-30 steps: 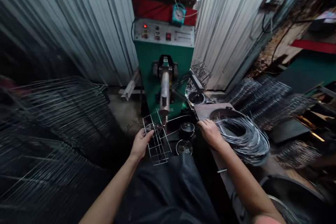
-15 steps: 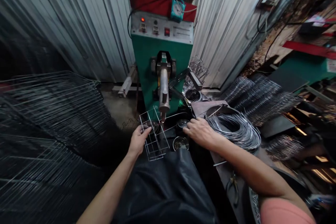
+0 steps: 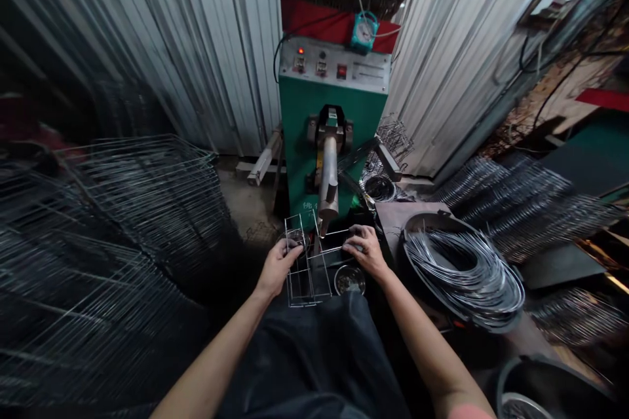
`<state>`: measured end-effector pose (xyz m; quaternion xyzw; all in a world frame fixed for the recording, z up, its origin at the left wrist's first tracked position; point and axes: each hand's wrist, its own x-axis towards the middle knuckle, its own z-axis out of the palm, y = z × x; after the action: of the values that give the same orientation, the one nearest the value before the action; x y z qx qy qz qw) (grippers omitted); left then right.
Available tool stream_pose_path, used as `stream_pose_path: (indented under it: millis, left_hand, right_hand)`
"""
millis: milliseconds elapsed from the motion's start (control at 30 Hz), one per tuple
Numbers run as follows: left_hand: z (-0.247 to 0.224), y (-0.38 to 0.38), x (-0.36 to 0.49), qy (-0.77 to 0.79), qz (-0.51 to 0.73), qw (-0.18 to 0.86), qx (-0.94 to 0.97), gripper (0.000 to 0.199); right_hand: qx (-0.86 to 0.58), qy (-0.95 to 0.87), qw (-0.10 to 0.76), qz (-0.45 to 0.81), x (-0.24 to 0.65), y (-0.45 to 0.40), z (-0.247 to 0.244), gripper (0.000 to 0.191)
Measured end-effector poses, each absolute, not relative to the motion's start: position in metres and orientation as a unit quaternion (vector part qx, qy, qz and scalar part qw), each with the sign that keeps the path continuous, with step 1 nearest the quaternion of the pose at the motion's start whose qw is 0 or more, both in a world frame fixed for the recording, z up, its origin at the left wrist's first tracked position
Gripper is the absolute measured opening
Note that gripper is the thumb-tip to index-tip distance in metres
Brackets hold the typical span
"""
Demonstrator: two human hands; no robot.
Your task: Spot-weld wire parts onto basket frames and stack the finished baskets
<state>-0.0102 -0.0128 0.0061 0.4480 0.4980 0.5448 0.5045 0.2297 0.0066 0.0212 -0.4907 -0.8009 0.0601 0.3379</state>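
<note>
My left hand pinches the left side of a small welded wire frame, thumb on top. The frame is tilted below the electrode tip of a green spot-welding machine. My right hand has its fingers closed around the right ends of two thin wires that run across to the frame under the tip. Whether the wires touch the frame or the tip, I cannot tell. A round metal bowl with small bits in it sits just below my right hand.
To the right, a round tub holds a coil of wire. Stacked wire grids stand at left, and more wire bundles lie at far right. A dark apron covers my lap. Behind the machine rises a corrugated metal wall.
The view has turned left, so the scene sits further right. My right hand has come closer to the electrode along with the wires. My left hand keeps its hold on the frame.
</note>
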Motion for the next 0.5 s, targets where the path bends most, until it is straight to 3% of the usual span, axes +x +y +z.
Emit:
stream_pose_path:
  millis: [500]
  left_hand:
    - [0.009, -0.004, -0.005, 0.498, 0.546, 0.503, 0.448, 0.025]
  right_hand:
    - [-0.469, -0.811, 0.343, 0.066, 0.231, 0.024, 0.014, 0.019]
